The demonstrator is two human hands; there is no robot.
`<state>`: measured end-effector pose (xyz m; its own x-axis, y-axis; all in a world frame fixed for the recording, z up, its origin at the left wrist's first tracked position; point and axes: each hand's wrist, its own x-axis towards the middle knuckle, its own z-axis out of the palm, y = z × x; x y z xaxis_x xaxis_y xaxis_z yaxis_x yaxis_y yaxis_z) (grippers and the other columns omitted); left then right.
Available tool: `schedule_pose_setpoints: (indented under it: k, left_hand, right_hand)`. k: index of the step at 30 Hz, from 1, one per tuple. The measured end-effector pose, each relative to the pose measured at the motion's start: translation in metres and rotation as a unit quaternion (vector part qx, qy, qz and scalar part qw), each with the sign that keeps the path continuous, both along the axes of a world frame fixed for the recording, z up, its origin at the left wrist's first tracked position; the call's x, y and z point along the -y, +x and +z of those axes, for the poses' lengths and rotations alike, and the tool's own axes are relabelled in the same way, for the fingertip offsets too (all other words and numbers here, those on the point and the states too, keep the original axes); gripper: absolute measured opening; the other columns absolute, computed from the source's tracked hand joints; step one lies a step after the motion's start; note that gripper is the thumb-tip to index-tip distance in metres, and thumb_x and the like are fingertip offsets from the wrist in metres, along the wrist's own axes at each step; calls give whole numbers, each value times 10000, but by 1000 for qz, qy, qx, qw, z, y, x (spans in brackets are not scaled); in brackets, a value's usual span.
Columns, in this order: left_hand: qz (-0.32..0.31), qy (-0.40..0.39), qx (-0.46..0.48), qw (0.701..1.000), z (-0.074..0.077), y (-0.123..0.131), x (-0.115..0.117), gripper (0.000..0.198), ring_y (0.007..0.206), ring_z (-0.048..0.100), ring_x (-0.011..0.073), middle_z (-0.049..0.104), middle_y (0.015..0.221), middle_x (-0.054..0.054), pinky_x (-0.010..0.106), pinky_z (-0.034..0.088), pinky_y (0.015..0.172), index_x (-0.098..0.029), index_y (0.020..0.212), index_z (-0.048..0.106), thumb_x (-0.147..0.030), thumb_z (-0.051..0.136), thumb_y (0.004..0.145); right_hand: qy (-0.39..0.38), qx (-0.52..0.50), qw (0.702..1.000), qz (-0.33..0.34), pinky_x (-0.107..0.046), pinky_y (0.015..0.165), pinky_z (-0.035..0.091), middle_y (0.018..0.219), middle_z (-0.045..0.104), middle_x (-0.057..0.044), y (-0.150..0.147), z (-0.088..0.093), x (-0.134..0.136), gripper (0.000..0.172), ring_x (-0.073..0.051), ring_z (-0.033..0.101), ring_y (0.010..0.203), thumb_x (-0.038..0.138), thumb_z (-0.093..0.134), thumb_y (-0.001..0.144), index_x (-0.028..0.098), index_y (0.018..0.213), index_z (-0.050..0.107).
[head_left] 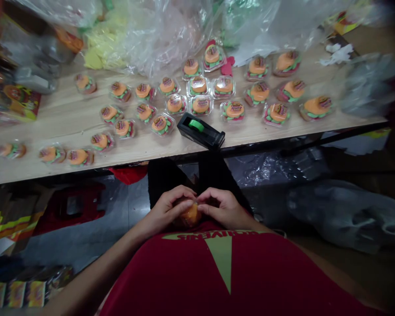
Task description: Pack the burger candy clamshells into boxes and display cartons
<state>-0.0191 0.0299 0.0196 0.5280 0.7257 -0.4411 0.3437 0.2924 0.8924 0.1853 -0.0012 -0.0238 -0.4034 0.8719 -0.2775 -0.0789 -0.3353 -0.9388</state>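
Note:
Both hands meet in my lap, below the table edge. My left hand (170, 205) and my right hand (221, 207) are closed round one orange burger-shaped candy pack (190, 214), fingers curled over its top. Only a small orange part of the pack shows between them. On the wooden table (66, 120) above lie several more burger candy packs in clear shells (200, 105), spread in loose rows. A black tape dispenser with green tape (200, 131) sits at the table's near edge, straight above my hands.
Crumpled clear plastic bags (158, 35) pile at the back of the table. Colourful cartons (18, 103) stand at the left. Below the table are a red stool (75, 206), flat printed boxes (16, 293) and a grey plastic bag (345, 215) on the floor.

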Motion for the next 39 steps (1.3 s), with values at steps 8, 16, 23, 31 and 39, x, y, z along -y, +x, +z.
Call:
schedule_pose_setpoints:
  k: [8,16,23,31,39]
  left_hand:
    - [-51,12,-70,996,-2,3,-6,271,809,553,153,608,859,26,266,415,723,-157,917,600,-404,490,938]
    - [-32,23,-99,994,-8,11,-9,294,707,509,131,561,752,-1,242,395,640,-162,847,576,-435,489,915]
    - [11,2,-96,995,-7,8,-12,271,747,536,142,595,812,10,253,421,675,-169,887,583,-425,501,917]
    - [23,21,-94,995,-4,8,-10,262,764,541,139,596,826,9,254,432,702,-173,922,595,-404,473,934]
    - [6,43,-61,997,-6,12,-4,251,828,599,158,665,895,46,273,448,759,-171,939,673,-349,496,934]
  right_hand:
    - [188,98,977,10,-257,662,458,804,606,-24,0,1,-4,47,-132,568,721,161,561,853,174,891,586]
    - [224,103,969,-1,-253,647,427,781,547,-12,-2,-4,-8,50,-127,519,696,145,507,858,186,860,535]
    - [85,61,993,-58,-237,626,458,785,602,0,-2,-5,-12,69,-121,560,692,203,620,831,184,891,592]
    - [248,129,959,-51,-268,685,442,800,538,-14,1,-2,-14,30,-134,522,728,208,580,884,194,864,598]
    - [72,44,996,40,-231,605,399,734,524,24,3,2,-17,119,-110,482,659,248,609,852,191,796,521]
